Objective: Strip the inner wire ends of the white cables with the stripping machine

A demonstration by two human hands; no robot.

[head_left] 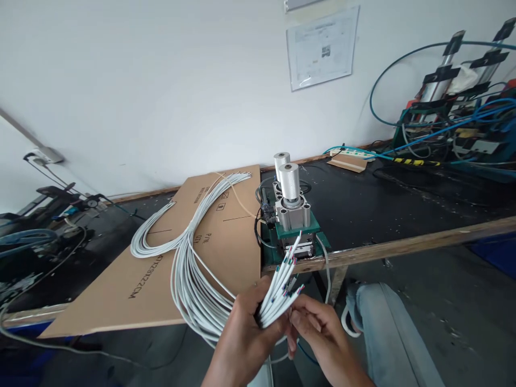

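Observation:
A bundle of white cables (278, 293) stands up out of my left hand (248, 328), whose fingers are wrapped round it. Small coloured wire tips show at the cable ends. Close beside the bundle, my right hand (318, 328) has its thumb and fingers pinched together; what lies between them is too small to make out. From my left hand the long cable loops (201, 290) run back onto a flat cardboard sheet (237, 258). Just beyond the cable ends stands a small pneumatic machine (294, 209) with two knurled metal cylinders on a green base.
The black table (363, 204) has a wooden front edge. Larger machines (443, 102) with blue air hoses stand at the back right. A power strip (352, 155) and a cardboard piece (347, 163) lie by the wall. More equipment (60, 215) sits on the left.

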